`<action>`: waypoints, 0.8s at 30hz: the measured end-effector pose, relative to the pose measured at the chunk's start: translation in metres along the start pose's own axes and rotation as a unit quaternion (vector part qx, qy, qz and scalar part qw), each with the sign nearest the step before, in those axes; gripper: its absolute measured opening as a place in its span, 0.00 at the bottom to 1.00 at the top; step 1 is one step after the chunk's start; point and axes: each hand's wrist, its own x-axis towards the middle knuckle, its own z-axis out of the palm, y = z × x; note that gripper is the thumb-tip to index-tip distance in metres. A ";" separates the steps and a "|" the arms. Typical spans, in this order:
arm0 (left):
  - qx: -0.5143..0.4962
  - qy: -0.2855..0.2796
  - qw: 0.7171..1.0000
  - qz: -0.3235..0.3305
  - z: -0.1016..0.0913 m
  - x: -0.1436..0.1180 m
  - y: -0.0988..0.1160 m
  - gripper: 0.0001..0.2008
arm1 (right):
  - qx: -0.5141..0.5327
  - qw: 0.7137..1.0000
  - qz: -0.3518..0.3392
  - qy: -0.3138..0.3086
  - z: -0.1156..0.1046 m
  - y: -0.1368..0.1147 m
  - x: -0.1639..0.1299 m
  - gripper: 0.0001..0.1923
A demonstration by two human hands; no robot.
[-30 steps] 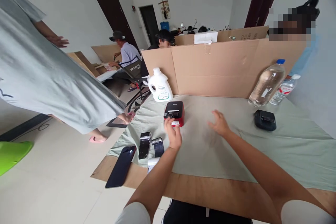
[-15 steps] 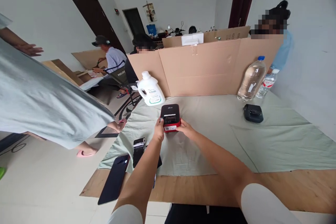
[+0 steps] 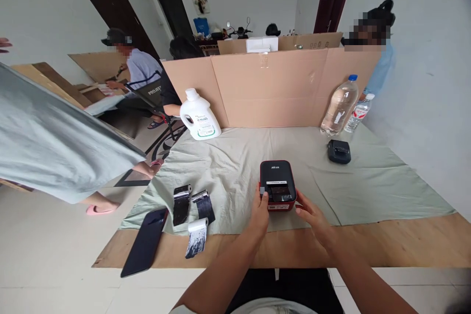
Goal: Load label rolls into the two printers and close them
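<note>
Since the earlier frame the small red-and-black label printer [image 3: 277, 185] has come nearer, to the front of the pale green cloth [image 3: 368, 186]. The left hand [image 3: 260, 214] and right hand [image 3: 312, 215] clasp its sides, fingers curled on it. Curled black printed strips [image 3: 191, 204] lie left. Even pressure from both sides should keep it level.

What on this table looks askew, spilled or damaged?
No spill or damage shows. The cloth is creased and skewed to the board's edge. A phone overhangs the board's front corner. Three label strips lie loose and curled beside it.
</note>
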 end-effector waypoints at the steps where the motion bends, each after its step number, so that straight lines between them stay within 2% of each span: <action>1: 0.002 0.000 1.000 -0.001 0.000 -0.001 -0.001 0.29 | -0.012 1.000 0.002 0.008 0.000 0.003 -0.003 0.33; 4: 0.021 -0.016 0.999 0.022 -0.005 0.001 0.003 0.29 | -0.085 0.995 -0.015 0.050 0.006 0.016 -0.005 0.34; 6: 0.019 -0.024 0.999 0.031 -0.010 0.005 0.007 0.29 | -0.145 0.982 -0.048 0.108 0.013 0.021 -0.002 0.35; 10: -0.027 -0.017 0.999 0.033 -0.021 0.019 0.018 0.30 | -0.254 0.924 -0.181 0.223 0.026 0.017 0.008 0.29; 13: -0.039 -0.062 0.994 0.079 -0.026 0.032 0.024 0.31 | -0.338 0.871 -0.273 0.231 0.036 0.013 0.017 0.21; 16: -0.039 -0.115 0.986 0.112 -0.029 0.043 0.025 0.31 | -0.388 0.837 -0.314 0.224 0.044 0.019 0.022 0.13; 21: -0.063 -0.137 0.979 0.140 -0.026 0.049 0.015 0.29 | -0.408 0.811 -0.341 0.246 0.048 0.033 0.024 0.11; 24: -0.071 -0.121 0.980 0.139 -0.022 0.049 0.013 0.28 | -0.415 0.813 -0.323 0.249 0.047 0.036 0.023 0.11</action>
